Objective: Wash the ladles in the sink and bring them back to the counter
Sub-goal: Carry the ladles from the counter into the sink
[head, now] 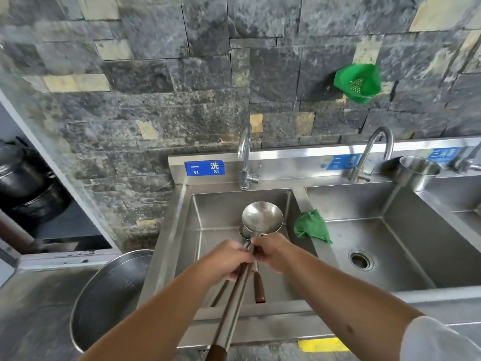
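Over the left sink basin I hold a bundle of steel ladles with long handles and brown wooden grips. The top ladle's bowl faces up, and a second bowl peeks out beneath it. My left hand grips the handles from the left. My right hand pinches the handles just below the bowls. One wooden grip hangs down inside the basin, another reaches toward me. The faucet above the basin shows no running water.
A green cloth lies on the divider between the basins. The middle basin with its drain lies right, a steel cup behind it. A large steel bowl leans at the lower left. A green strainer hangs on the stone wall.
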